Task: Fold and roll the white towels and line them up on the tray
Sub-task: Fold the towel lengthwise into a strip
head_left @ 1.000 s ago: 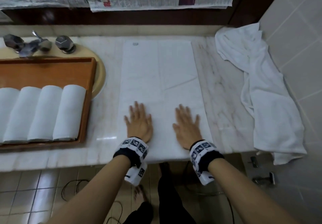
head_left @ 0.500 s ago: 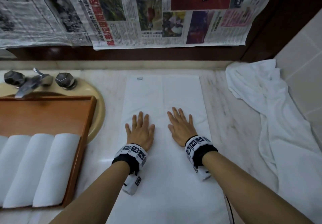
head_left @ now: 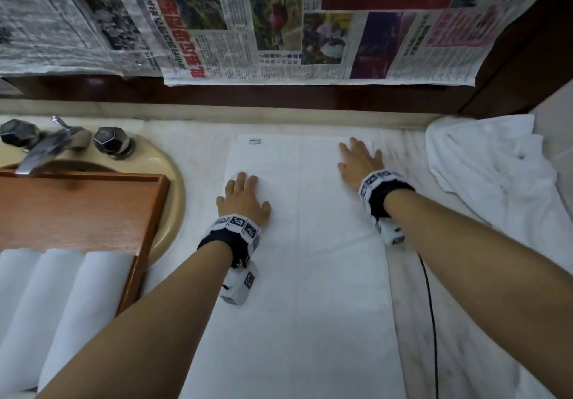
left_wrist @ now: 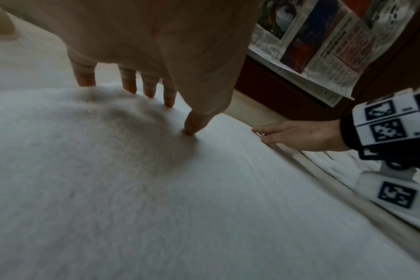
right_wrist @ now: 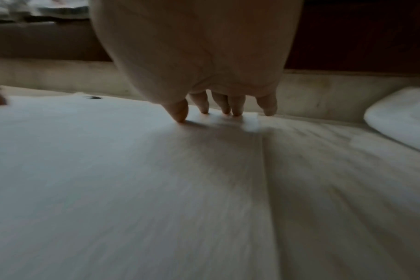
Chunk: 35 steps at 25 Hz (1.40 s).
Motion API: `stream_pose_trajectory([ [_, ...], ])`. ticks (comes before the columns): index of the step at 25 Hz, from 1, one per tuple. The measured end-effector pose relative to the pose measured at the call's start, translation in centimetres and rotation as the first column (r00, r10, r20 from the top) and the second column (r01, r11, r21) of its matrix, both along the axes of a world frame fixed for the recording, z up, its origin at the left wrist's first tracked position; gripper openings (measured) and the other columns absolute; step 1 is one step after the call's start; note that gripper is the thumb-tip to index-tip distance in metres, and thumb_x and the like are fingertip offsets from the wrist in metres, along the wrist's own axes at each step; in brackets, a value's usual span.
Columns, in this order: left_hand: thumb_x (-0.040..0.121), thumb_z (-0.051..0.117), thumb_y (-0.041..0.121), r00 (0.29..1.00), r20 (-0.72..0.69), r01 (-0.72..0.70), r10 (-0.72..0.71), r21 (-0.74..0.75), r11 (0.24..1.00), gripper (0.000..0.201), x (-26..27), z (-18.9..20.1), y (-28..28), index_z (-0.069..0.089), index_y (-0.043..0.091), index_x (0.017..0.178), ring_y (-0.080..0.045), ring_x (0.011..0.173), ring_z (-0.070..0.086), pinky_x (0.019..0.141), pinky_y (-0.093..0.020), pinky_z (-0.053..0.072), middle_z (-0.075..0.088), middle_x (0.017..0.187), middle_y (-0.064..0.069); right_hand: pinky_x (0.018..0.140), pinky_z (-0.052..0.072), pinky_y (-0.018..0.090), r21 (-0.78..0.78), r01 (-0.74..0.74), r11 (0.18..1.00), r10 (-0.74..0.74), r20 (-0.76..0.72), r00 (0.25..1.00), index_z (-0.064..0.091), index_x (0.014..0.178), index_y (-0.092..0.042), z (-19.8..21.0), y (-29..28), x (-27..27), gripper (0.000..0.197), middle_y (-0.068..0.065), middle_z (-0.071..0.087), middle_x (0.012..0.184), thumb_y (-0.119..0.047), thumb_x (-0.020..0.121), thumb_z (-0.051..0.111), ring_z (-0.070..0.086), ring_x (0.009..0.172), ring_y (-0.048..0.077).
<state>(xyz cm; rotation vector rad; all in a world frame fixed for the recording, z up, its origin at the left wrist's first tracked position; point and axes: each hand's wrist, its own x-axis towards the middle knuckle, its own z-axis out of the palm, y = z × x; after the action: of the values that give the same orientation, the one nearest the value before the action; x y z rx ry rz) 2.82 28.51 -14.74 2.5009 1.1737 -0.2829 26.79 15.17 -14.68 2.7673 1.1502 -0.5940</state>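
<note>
Plainly, both hands lie flat with fingers straight, holding nothing. The left hand [head_left: 243,198] presses the left half of the folded towel [head_left: 310,274], fingertips [left_wrist: 130,83] dimpling the soft nap; the right hand [head_left: 356,160] rests at its upper right corner, its little finger just over the edge. This long white terry rectangle fills the middle of the frame on a pale veined marble counter [head_left: 449,321]. At lower left, three rolled towels [head_left: 55,305] lie side by side in a wooden tray [head_left: 145,237]. A crumpled towel [head_left: 496,175] is heaped at upper right.
</note>
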Motion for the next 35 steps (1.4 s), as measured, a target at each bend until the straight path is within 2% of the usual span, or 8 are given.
stream_pose_trajectory([
  [4, 0.091, 0.054, 0.041, 1.000, 0.010, 0.011, -0.010, -0.021, 1.000, 0.064, -0.5, 0.0, 0.2, 0.026, 0.028, 0.147, -0.021, 0.145, 0.014, 0.110, -0.045, 0.027, 0.011, 0.160, 0.005, 0.107, 0.028, 0.053, -0.014, 0.065, 0.998, -0.063, 0.126, 0.990, 0.041, 0.135, -0.007, 1.2, 0.9, 3.3, 0.048, 0.016, 0.037, 0.138, -0.005, 0.087, 0.047, 0.037, 0.129, 0.033],
  [9, 0.090, 0.057, 0.042, 1.000, 0.009, 0.021, -0.020, -0.037, 0.999, 0.065, -0.4, 0.1, 0.7, 0.028, 0.028, 0.146, -0.021, 0.144, 0.016, 0.108, -0.047, 0.029, 0.013, 0.158, 0.006, 0.086, 0.043, 0.040, 0.015, 0.002, 1.000, -0.005, 0.180, 0.984, 0.060, 0.115, -0.007, 2.4, 0.4, 4.6, 0.029, 0.014, 0.052, 0.120, -0.005, 0.087, 0.052, 0.050, 0.110, 0.033],
  [15, 0.085, 0.064, 0.049, 0.999, 0.024, -0.034, 0.037, -0.121, 0.992, 0.064, 0.2, 2.2, 0.9, 0.041, 0.023, 0.139, -0.022, 0.135, 0.034, 0.105, -0.045, 0.035, 0.035, 0.148, 0.001, 0.062, 0.045, 0.025, 0.229, 0.115, 0.967, -0.042, -0.301, 0.953, 0.061, 0.098, -0.020, 9.2, 1.3, 1.1, 0.013, 0.002, 0.065, 0.076, -0.016, 0.087, 0.066, 0.060, 0.067, 0.017],
  [18, 0.082, 0.060, 0.064, 0.930, 0.351, -0.033, 0.111, -0.220, 0.975, 0.050, 1.0, 4.5, -2.3, 0.069, 0.022, 0.109, -0.019, 0.105, 0.063, 0.092, -0.034, 0.048, 0.068, 0.113, 0.002, 0.049, 0.053, 0.024, 0.338, 0.347, 0.875, -0.071, -0.620, 0.781, 0.058, 0.102, -0.019, 12.7, 3.3, -1.7, 0.022, 0.011, 0.067, 0.066, -0.002, 0.089, 0.061, 0.062, 0.050, 0.014],
  [21, 0.075, 0.066, 0.067, 0.903, 0.409, 0.122, 0.135, -0.544, 0.830, 0.056, 1.3, 6.0, -7.0, 0.074, 0.012, 0.068, -0.014, 0.063, 0.065, 0.064, -0.027, 0.053, 0.071, 0.067, 0.002, 0.053, 0.057, 0.023, 0.401, 0.476, 0.782, -0.013, -0.754, 0.656, 0.061, 0.095, -0.004, 14.6, 5.3, -3.6, 0.012, 0.018, 0.065, 0.072, 0.005, 0.091, 0.055, 0.067, 0.053, 0.016],
  [24, 0.080, 0.076, 0.038, 0.917, 0.338, 0.109, 0.214, -0.725, 0.680, 0.041, 1.5, 5.8, -8.2, 0.073, -0.003, 0.076, -0.020, 0.064, 0.071, 0.072, -0.031, 0.060, 0.073, 0.069, -0.009, 0.052, 0.056, 0.021, 0.368, 0.536, 0.760, -0.041, -0.795, 0.605, 0.062, 0.091, -0.001, 15.2, 6.2, -4.6, 0.007, 0.022, 0.069, 0.076, 0.003, 0.090, 0.056, 0.070, 0.058, 0.019],
  [27, 0.083, 0.077, 0.024, 0.886, 0.298, 0.072, 0.355, -0.845, 0.529, 0.039, 0.9, 7.4, -6.8, 0.067, -0.014, 0.086, -0.025, 0.068, 0.073, 0.074, -0.035, 0.061, 0.073, 0.075, -0.019, 0.057, 0.053, 0.024, 0.358, 0.515, 0.779, -0.083, -0.756, 0.650, 0.063, 0.091, -0.004, 15.2, 6.3, -5.1, 0.010, 0.016, 0.074, 0.083, -0.009, 0.085, 0.058, 0.069, 0.064, 0.022],
  [35, 0.085, 0.074, 0.027, 0.754, 0.336, 0.024, 0.564, -0.873, 0.488, 0.034, -2.8, 9.8, -0.8, 0.059, 0.004, 0.065, -0.016, 0.051, 0.064, 0.061, -0.027, 0.060, 0.063, 0.060, -0.010, 0.062, 0.048, 0.025, 0.468, 0.273, 0.841, -0.088, -0.379, 0.921, 0.070, 0.081, -0.018, 12.7, 10.3, -6.5, 0.012, -0.001, 0.072, 0.078, -0.015, 0.083, 0.058, 0.064, 0.070, 0.013],
])
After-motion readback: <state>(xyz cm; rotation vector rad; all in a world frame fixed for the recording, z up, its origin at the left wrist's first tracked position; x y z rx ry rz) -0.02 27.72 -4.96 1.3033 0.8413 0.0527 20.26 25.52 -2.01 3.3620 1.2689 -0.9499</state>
